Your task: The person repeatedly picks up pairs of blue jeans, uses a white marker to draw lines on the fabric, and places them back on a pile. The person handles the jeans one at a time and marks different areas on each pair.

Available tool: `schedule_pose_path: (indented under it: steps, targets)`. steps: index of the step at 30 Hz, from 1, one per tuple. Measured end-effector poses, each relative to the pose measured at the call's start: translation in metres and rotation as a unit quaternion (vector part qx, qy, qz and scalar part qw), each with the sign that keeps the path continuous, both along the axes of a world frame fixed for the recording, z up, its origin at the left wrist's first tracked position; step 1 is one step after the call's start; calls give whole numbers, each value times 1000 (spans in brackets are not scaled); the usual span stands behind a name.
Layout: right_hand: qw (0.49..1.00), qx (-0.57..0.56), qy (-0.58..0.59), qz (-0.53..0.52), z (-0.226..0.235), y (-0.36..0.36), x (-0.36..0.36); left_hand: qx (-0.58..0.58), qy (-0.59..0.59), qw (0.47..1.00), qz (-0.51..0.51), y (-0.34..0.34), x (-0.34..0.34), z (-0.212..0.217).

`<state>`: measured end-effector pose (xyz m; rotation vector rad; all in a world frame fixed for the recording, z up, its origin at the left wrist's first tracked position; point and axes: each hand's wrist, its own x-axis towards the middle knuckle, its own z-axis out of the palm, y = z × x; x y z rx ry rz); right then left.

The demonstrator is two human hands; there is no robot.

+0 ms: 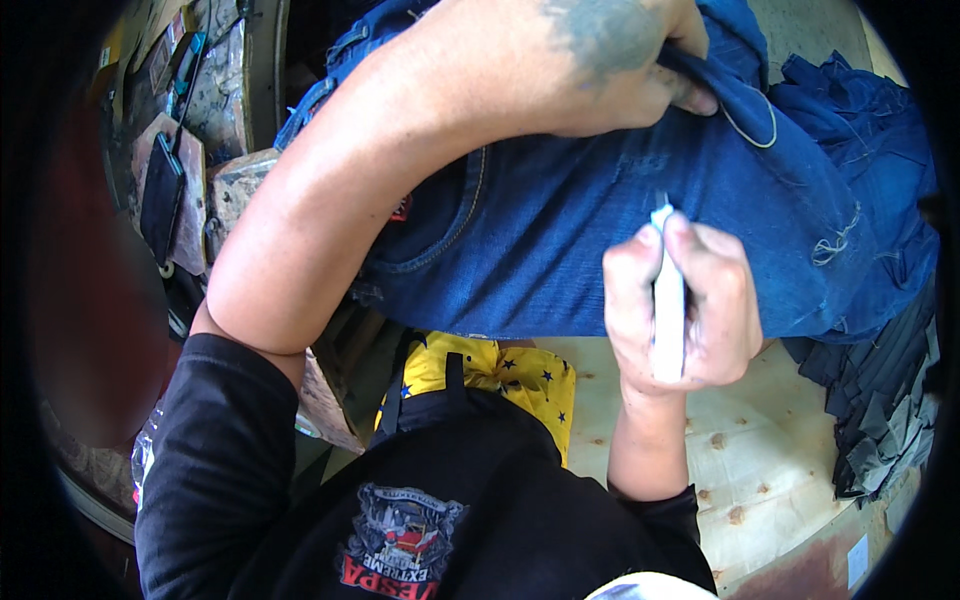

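Note:
Dark blue jeans (560, 230) lie spread across a wooden table (770, 450), a back pocket showing near the left. My left hand (610, 60) reaches over from the left and pinches a fold of the denim at the top. My right hand (680, 300) grips a flat white marking stick (668, 300), its tip resting on the jeans just below the left hand.
A heap of more blue denim (860, 130) sits at the right. Dark grey cut fabric pieces (890, 400) are stacked at the table's right edge. A yellow cloth with blue stars (500, 375) lies at the near table edge. Cluttered machinery and a dark phone-like object (162, 185) stand at the left.

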<state>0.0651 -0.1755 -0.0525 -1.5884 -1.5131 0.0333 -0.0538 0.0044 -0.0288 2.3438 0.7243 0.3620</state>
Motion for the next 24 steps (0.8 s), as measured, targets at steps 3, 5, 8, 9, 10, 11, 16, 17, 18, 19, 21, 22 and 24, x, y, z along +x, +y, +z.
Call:
schedule_pose_path:
  steps: [3, 5, 8, 9, 10, 11, 16, 17, 18, 19, 21, 22, 24]
  targets:
    - [999, -30, -6, 19, 3, -1, 2, 13, -5, 1000, 10, 0, 2, -2]
    - [998, -28, 15, 48, 7, -4, 3, 16, -4, 1000, 14, 2, 6, -2]
    - [1000, 1, 11, 6, 5, -3, 1, -8, 5, 1000, 11, 3, 7, 3]
    - [1000, -2, -3, -13, 3, -1, 0, -13, -14, 1000, 10, 1, 4, 6]
    - [999, -26, -20, -28, 2, -1, -1, -25, -10, 999, 17, 0, 4, 10]
    - [1000, 11, -8, -13, -1, 1, -1, -37, -5, 999, 24, -2, 0, 13]
    - [1000, 7, 21, -7, 1, -1, 0, -37, -17, 999, 9, -4, 5, 21]
    - [999, 14, 26, -12, 2, -1, 1, -33, -25, 999, 9, -3, 6, 22]
    - [999, 0, 10, -33, 2, -1, 1, -28, -32, 999, 9, -3, 7, 22]
    - [999, 24, 1, -29, 2, 0, 1, -45, -37, 998, 8, -2, 8, 22]
    - [1000, -8, -23, -13, 2, 0, 2, -92, -15, 996, 3, 1, 7, 23]
    - [1000, 10, 20, 7, 2, -1, 3, -114, 7, 993, -2, 4, 8, 23]
    - [1000, 8, 28, 2, 1, 0, 3, -122, -15, 992, -11, 5, 9, 22]
